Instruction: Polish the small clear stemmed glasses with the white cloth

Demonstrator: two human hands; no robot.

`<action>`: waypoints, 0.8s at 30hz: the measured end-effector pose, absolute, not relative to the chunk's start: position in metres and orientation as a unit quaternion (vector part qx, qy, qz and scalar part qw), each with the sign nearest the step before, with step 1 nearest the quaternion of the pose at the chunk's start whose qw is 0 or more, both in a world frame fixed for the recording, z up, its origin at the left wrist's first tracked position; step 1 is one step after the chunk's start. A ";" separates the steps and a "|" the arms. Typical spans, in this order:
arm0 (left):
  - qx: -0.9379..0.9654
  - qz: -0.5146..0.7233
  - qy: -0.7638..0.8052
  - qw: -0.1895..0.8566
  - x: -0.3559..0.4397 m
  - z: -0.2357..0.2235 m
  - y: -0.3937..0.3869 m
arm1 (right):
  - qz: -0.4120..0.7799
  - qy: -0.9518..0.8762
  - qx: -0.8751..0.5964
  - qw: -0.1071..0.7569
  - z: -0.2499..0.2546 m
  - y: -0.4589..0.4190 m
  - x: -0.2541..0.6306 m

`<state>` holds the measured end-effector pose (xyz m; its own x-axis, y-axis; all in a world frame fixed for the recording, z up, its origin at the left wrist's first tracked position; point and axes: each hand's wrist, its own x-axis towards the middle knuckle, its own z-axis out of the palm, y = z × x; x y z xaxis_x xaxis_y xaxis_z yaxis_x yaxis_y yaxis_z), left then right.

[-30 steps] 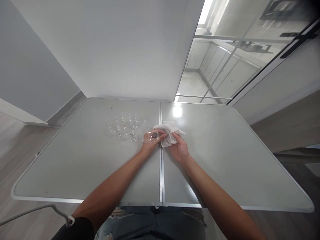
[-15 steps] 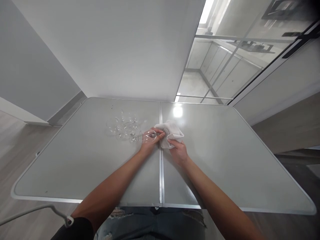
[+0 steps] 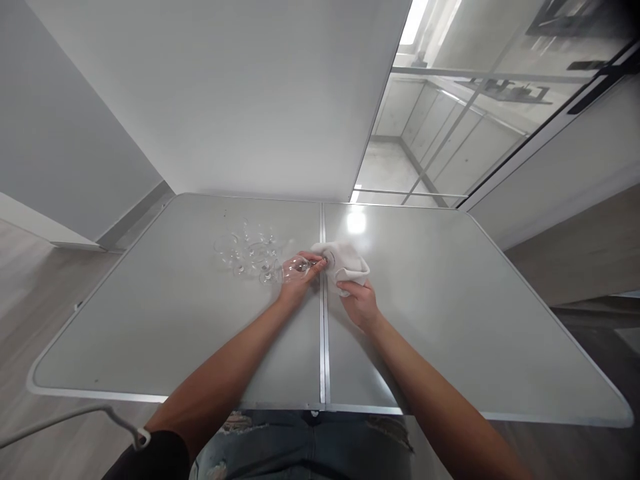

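Observation:
My left hand (image 3: 296,283) is closed around the stem of a clear wine glass (image 3: 294,268), which is tilted on its side with the bowl toward the left and the foot toward the right. A white cloth (image 3: 349,257) lies against the glass's foot. My right hand (image 3: 359,303) grips the cloth near its lower edge, thumb on top; its other fingers are partly hidden beneath the fabric. Just left of my left hand, several clear stemmed glasses (image 3: 257,252) stand clustered on the table, their outlines overlapping.
Under both hands is a pale folding table (image 3: 165,333) with a metal rim and a metal seam (image 3: 324,360) down its middle. A white wall (image 3: 240,120) rises behind it. To the right rear is a glazed sliding door (image 3: 430,147). A grey cable (image 3: 60,420) hangs at the lower left.
The wine glass and my left hand have shifted slightly left and upward. My right hand has moved its hold lower on the cloth, which is now folded over near the thumb.

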<state>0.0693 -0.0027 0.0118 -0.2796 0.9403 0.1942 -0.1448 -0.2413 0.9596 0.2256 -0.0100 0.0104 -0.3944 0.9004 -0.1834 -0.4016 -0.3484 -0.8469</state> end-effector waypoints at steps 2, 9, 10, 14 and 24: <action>0.441 0.656 0.457 0.408 0.070 0.012 -0.003 | 0.730 -0.375 -0.344 0.456 0.008 -0.009 0.226; 0.454 0.652 0.449 0.408 0.071 0.013 -0.005 | 0.695 -0.393 -0.370 0.476 0.007 -0.008 0.219; 0.454 0.651 0.454 0.405 0.070 0.014 -0.004 | 0.694 -0.392 -0.368 0.479 0.007 -0.008 0.220; 0.438 0.663 0.470 0.384 0.068 0.013 -0.003 | 0.663 -0.423 -0.367 0.497 0.005 -0.008 0.226; 0.470 0.641 0.420 0.437 0.070 0.007 -0.002 | 0.641 -0.454 -0.346 0.513 -0.005 -0.007 0.230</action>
